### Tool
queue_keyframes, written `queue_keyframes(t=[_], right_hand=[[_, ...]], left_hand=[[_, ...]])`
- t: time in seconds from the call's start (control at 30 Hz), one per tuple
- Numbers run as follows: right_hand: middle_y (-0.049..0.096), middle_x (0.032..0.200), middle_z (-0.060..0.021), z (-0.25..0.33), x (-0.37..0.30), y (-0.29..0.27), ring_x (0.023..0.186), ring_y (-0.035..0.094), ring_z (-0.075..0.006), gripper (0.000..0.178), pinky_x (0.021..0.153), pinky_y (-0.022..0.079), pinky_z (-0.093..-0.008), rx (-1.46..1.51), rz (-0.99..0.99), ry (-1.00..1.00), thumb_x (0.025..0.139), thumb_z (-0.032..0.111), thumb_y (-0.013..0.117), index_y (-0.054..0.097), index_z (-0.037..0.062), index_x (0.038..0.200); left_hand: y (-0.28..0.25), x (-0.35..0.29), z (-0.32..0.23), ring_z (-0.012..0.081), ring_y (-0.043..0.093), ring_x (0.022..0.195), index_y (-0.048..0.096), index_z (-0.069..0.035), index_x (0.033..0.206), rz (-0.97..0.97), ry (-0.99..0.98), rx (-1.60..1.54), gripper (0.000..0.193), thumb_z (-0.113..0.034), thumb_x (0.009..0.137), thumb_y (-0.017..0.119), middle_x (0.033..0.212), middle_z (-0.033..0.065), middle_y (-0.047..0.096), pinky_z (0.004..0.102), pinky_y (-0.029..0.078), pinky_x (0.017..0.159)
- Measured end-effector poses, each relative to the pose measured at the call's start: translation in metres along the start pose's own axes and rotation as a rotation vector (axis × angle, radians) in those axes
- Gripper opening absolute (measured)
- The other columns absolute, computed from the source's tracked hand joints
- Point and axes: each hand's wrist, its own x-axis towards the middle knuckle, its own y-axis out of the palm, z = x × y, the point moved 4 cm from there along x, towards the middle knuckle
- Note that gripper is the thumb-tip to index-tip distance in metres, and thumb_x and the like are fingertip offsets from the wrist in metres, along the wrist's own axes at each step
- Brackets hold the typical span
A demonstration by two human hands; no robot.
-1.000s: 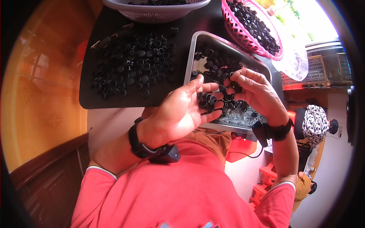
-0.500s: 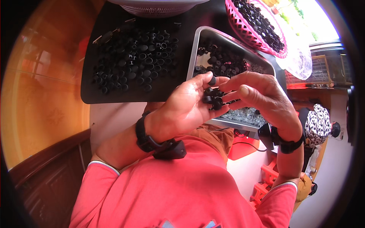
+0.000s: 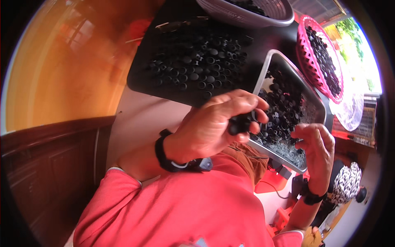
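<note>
My left hand (image 3: 214,121) is curled, palm turned inward, around several small round black plastic caps (image 3: 239,124), in front of the metal tray. Its thumb and fingertips press over the pieces. To the right, my right hand (image 3: 317,144) hovers at the tray's near right side with bent fingers drawn together; whatever they may hold is hidden. Inside the metal tray (image 3: 263,73) lie many loose black caps (image 3: 284,99), with small clear pieces (image 3: 288,150) at its near end. A spread of black caps (image 3: 195,61) covers part of the dark table (image 3: 142,76).
A grey basket (image 3: 255,19) with black pieces stands at the far edge, and a pink basket (image 3: 305,61) full of them is at the far right. A clear plastic bag (image 3: 350,111) hangs beside it. Other people, one in patterned clothing (image 3: 347,181), are at lower right.
My hands have parted: the right one moved away from the left palm to the tray's right side. My left fingers have closed over the black caps. The view has shifted.
</note>
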Motion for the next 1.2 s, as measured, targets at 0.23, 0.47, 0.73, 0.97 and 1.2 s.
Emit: queue_keyframes(t=[0.23, 0.47, 0.73, 0.97, 1.2], right_hand=[[0.063, 0.097, -0.0144, -0.023, -0.003, -0.006, 0.081, 0.065, -0.0184, 0.022, 0.063, 0.052, -0.0248, 0.163, -0.044, 0.005, 0.096, 0.015, 0.047, 0.057, -0.0043, 0.097], [0.064, 0.095, -0.0128, -0.035, -0.004, -0.007, 0.078, 0.064, -0.0166, 0.020, 0.061, 0.049, -0.0239, 0.198, -0.055, 0.002, 0.096, 0.015, 0.047, 0.057, -0.0024, 0.097], [0.064, 0.094, -0.0119, -0.039, -0.010, -0.008, 0.076, 0.064, -0.0154, 0.020, 0.060, 0.048, -0.0232, 0.211, -0.112, 0.005, 0.096, 0.015, 0.046, 0.057, -0.0015, 0.096], [0.064, 0.094, -0.0113, -0.048, -0.011, -0.009, 0.076, 0.064, -0.0151, 0.019, 0.060, 0.048, -0.0227, 0.250, -0.121, 0.014, 0.096, 0.016, 0.047, 0.057, -0.0009, 0.096], [0.064, 0.092, -0.0096, -0.055, -0.017, -0.012, 0.076, 0.062, -0.0132, 0.018, 0.061, 0.047, -0.0231, 0.064, -0.274, -0.016, 0.095, 0.015, 0.050, 0.060, -0.0013, 0.096]], left_hand=[[-0.065, -0.070, -0.072, 0.0112, 0.048, 0.077, 0.054, -0.003, 0.107, -0.613, 1.030, 0.299, 0.022, -0.021, 0.096, 0.049, 0.096, 0.0073, 0.055, 0.0230, 0.039, 0.061], [-0.100, -0.076, -0.115, 0.0107, 0.052, 0.080, 0.052, -0.003, 0.106, -0.820, 1.450, 0.607, 0.014, -0.011, 0.094, 0.051, 0.097, 0.0063, 0.055, 0.0258, 0.044, 0.068], [-0.112, -0.054, -0.128, 0.0091, 0.052, 0.079, 0.057, -0.003, 0.101, -1.003, 1.434, 1.156, 0.011, -0.006, 0.091, 0.054, 0.091, 0.0009, 0.055, 0.0237, 0.046, 0.073], [-0.099, -0.044, -0.125, 0.0265, 0.061, 0.095, 0.061, 0.000, 0.099, -0.896, 1.242, 1.459, 0.018, -0.011, 0.085, 0.062, 0.101, 0.0153, 0.064, 0.0333, 0.046, 0.083], [-0.100, -0.030, -0.126, 0.0337, 0.051, 0.112, 0.057, 0.003, 0.112, -0.822, 1.235, 1.528, 0.039, -0.029, 0.090, 0.058, 0.121, 0.0220, 0.053, 0.0372, 0.039, 0.095]])
